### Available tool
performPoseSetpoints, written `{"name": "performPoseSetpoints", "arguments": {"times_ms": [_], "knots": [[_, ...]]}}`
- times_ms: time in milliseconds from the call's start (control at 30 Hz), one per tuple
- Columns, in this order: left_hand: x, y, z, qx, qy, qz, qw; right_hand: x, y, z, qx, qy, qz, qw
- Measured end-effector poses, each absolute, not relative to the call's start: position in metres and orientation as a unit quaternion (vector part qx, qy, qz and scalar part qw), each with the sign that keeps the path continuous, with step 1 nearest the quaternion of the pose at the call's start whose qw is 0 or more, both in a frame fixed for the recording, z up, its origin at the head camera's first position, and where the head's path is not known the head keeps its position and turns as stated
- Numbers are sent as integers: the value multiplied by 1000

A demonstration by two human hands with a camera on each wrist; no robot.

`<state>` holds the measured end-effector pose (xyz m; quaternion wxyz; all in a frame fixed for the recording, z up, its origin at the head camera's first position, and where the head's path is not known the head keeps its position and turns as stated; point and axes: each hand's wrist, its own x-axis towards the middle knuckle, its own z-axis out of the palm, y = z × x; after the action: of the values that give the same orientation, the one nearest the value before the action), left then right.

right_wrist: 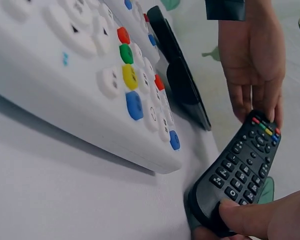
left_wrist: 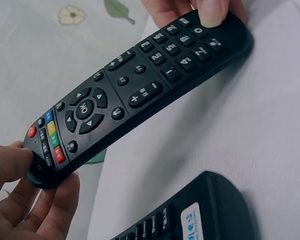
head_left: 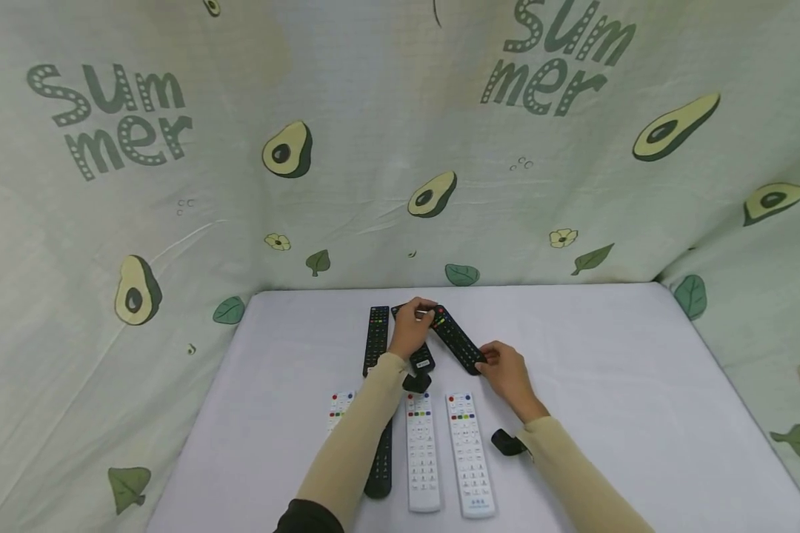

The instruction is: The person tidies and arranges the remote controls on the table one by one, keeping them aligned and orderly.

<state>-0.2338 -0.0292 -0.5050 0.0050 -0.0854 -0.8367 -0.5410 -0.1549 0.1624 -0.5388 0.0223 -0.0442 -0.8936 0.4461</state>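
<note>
Both hands hold one black remote control [head_left: 456, 339] by its two ends, at a slant above the back of the table. My left hand [head_left: 410, 327] pinches its far end, beside the red power button. At the near end, below the number keys, my right hand [head_left: 509, 374] grips it with the thumb on top. In the left wrist view the held remote [left_wrist: 120, 105] is tilted and raised off the cloth. Another black remote [head_left: 423, 360] lies partly hidden under my left hand, and a further black remote [head_left: 375, 337] lies left of it.
Nearer the front lie three white remotes: one white remote [head_left: 470, 459] on the right, a middle white remote [head_left: 423, 459], and a left white remote [head_left: 341, 403] partly behind my left sleeve. A black remote [head_left: 379, 470] lies between them. A printed curtain [head_left: 373, 133] hangs behind the white table [head_left: 593, 355].
</note>
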Motion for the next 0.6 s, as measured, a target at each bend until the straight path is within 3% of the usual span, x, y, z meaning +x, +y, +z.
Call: {"name": "performPoseSetpoints", "arguments": {"times_ms": [600], "knots": [[-194, -2, -500, -137, -812, -565, -43, -93, 197, -536, -34, -894, 446, 24]]}}
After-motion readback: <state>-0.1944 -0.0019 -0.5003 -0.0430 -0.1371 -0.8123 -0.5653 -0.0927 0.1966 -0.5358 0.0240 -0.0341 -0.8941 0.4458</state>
